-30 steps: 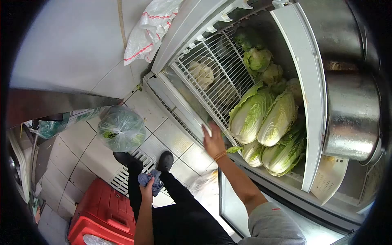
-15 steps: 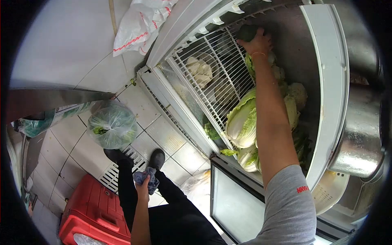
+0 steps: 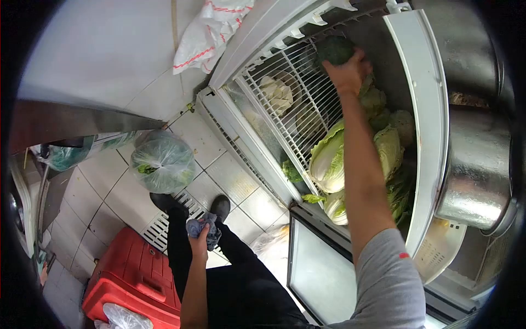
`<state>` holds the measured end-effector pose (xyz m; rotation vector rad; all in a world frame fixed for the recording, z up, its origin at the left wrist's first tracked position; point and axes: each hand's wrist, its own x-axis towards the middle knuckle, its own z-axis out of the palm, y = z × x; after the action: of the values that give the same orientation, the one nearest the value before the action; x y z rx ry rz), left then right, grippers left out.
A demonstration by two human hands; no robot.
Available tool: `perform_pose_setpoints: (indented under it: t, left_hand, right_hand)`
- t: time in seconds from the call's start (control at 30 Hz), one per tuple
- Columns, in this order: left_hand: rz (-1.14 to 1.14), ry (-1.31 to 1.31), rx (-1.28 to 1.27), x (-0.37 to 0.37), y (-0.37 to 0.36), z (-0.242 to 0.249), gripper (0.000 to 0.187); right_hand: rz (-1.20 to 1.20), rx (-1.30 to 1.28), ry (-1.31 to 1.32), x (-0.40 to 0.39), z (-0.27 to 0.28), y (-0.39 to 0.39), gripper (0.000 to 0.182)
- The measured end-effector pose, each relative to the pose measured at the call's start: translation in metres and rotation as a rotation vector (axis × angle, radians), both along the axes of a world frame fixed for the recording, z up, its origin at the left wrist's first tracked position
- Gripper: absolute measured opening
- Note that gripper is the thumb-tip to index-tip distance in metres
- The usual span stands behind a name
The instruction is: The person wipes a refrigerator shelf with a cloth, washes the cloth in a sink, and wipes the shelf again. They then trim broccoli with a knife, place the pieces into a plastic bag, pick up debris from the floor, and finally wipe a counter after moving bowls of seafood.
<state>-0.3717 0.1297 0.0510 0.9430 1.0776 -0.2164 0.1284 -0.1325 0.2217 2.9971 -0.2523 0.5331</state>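
My left hand (image 3: pixel 199 242) is closed around a crumpled grey-blue cloth (image 3: pixel 207 228) in front of my legs. My right hand (image 3: pixel 350 72) reaches to the back of an open fridge, fingers curved against a dark green rounded vegetable (image 3: pixel 335 50) that looks like a head of broccoli. It is at the far end of the white wire shelf (image 3: pixel 310 84). Nearer me, a Chinese cabbage (image 3: pixel 329 160) lies on that shelf beside other cabbages (image 3: pixel 390 149), partly hidden behind my right forearm.
Under the wire shelf sit pale items in a bowl (image 3: pixel 275 94). The fridge door (image 3: pixel 323 266) stands open near my right side. A tied plastic bag of greens (image 3: pixel 163 162) rests on the floor near my feet, and a red bin (image 3: pixel 129 277) stands at lower left.
My right hand has shifted slightly nearer me, and more of the dark green vegetable shows. The whole view has turned a little. My left hand still grips the cloth.
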Motion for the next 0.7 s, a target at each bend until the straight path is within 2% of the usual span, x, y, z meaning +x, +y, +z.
perform_pose_setpoints:
  t: [0.03, 0.1, 0.17, 0.23, 0.3, 0.37, 0.4, 0.47, 0.5, 0.57, 0.7]
  left_hand:
    - [0.025, -0.015, 0.010, 0.001, 0.000, 0.002, 0.030]
    - [0.028, -0.030, 0.035, 0.001, 0.003, 0.012, 0.030]
    - [0.009, -0.002, -0.023, 0.003, 0.007, 0.024, 0.031]
    - [0.000, -0.030, -0.027, 0.003, 0.010, 0.028, 0.031]
    - [-0.020, 0.064, -0.034, 0.010, 0.014, 0.040, 0.031]
    - [-0.024, 0.063, -0.023, 0.009, 0.015, 0.040, 0.031]
    - [-0.014, 0.058, -0.005, 0.010, 0.015, 0.039, 0.031]
    - [-0.005, 0.062, -0.009, 0.003, 0.014, 0.031, 0.031]
    - [0.007, 0.063, -0.007, 0.001, 0.013, 0.028, 0.031]
    - [-0.005, 0.075, -0.025, -0.001, 0.013, 0.027, 0.030]
    - [-0.037, 0.068, 0.014, -0.004, 0.009, 0.023, 0.031]
  right_hand:
    - [0.052, 0.156, -0.122, -0.023, 0.004, 0.015, 0.090]
    - [0.207, 0.294, -0.312, -0.080, -0.004, 0.039, 0.086]
    - [0.272, 0.579, -0.226, -0.144, -0.003, 0.072, 0.085]
    - [0.386, 0.702, -0.090, -0.205, -0.011, 0.092, 0.085]
    - [0.402, 0.867, 0.041, -0.251, -0.039, 0.104, 0.085]
    - [0.274, 0.891, 0.189, -0.284, -0.069, 0.108, 0.085]
    - [0.268, 0.887, 0.187, -0.292, -0.088, 0.105, 0.085]
    - [0.078, 0.826, 0.209, -0.305, -0.127, 0.092, 0.083]
    - [0.081, 0.826, 0.210, -0.306, -0.146, 0.080, 0.083]
    - [0.040, 0.665, 0.066, -0.301, -0.172, 0.060, 0.086]
    - [-0.051, 0.694, -0.061, -0.281, -0.180, 0.044, 0.088]
